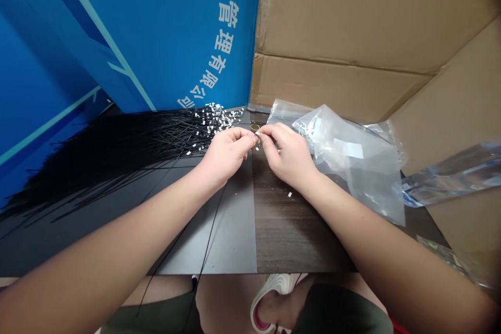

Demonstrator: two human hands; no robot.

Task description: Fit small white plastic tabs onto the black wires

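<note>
The left hand (pixel 227 154) and the right hand (pixel 289 155) meet over a dark wood-grain tabletop (pixel 297 235), forearms angling in from the lower corners and wrists raised. The thumbs and fingertips of both press together in a tight pinch on a small pale tag (pixel 257 138), held in the air between them; exactly how it sits is too small to tell. Beside the left hand, a fan of thin black cable ties (pixel 129 154) ends in a scatter of white tags (pixel 213 117). A crumpled clear plastic bag (pixel 352 162) lies just beside the right hand.
</note>
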